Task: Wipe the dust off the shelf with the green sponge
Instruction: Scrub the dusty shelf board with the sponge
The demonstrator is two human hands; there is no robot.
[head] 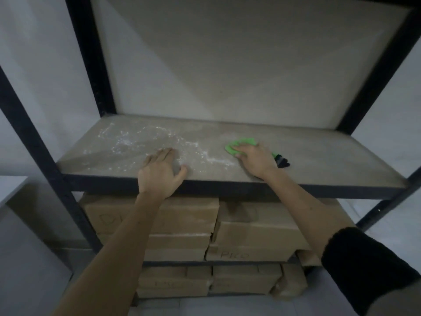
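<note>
A grey shelf board [319, 156] spans a black metal rack. White dust [145, 140] is scattered over its left half and trails toward the middle. The green sponge [242, 143] lies right of centre on the board. My right hand [255, 158] lies on top of the sponge with fingers laid over it, pressing it to the board. My left hand [159, 172] rests flat at the board's front edge, fingers spread in the dust, thumb out to the right.
A small black object [282, 160] lies on the board just right of my right hand. Black uprights [41, 156] frame both sides. Cardboard boxes [250, 231] are stacked on the lower levels. A white surface [11, 188] juts in at the left.
</note>
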